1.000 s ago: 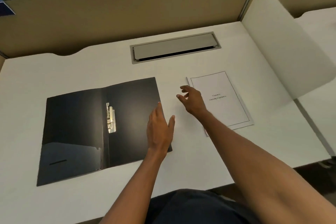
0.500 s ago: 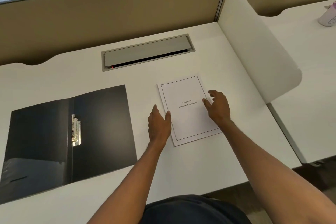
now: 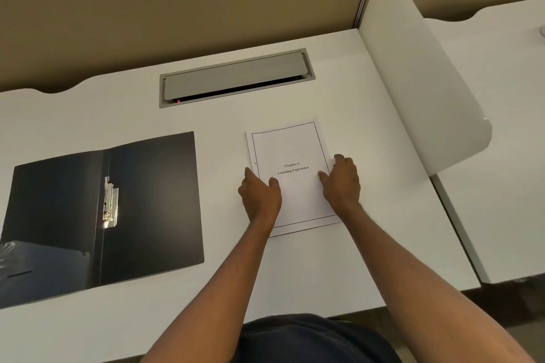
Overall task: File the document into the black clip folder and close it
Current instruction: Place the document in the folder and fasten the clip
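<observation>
The black clip folder (image 3: pixel 153 200) lies open flat on the left of the white desk (image 3: pixel 295 268), its metal clip (image 3: pixel 110 203) on the spine. To its right lies the white document (image 3: pixel 290 150), a thin stack with a printed title. My left hand (image 3: pixel 259 196) rests on the document's left edge, thumb on the page. My right hand (image 3: pixel 342 183) rests on its right edge, fingers curled over it. Both hands touch the paper, which still lies flat on the desk.
A grey cable hatch (image 3: pixel 236 76) is set into the desk behind the document. A tan partition wall (image 3: pixel 177 9) runs along the back. A white curved divider (image 3: pixel 418 74) stands at the right, with another desk (image 3: pixel 501 127) beyond it.
My left hand left the folder and went to the document's left edge. My right hand shifted to the document's right edge. The view swung right, then partly back.
</observation>
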